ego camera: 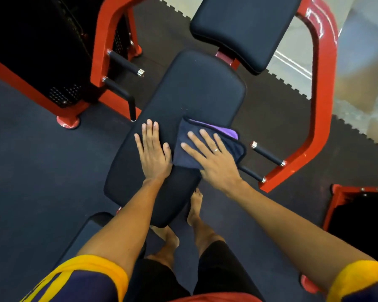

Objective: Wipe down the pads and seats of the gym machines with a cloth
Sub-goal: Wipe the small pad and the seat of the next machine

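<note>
Dark rubber flooring (42, 171) surrounds a red-framed machine. Its long pad (183, 101) is being wiped: the cloth (184, 149) is pressed flat by the right hand (214, 158), while the left hand (154, 152) rests flat, empty, on the pad. The upper pad (244, 29) and the lower seat (90, 232) appear still to be done.

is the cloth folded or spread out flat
Folded: the cloth lies doubled under the right hand on the long pad, its purple inner face showing at one edge.
</note>
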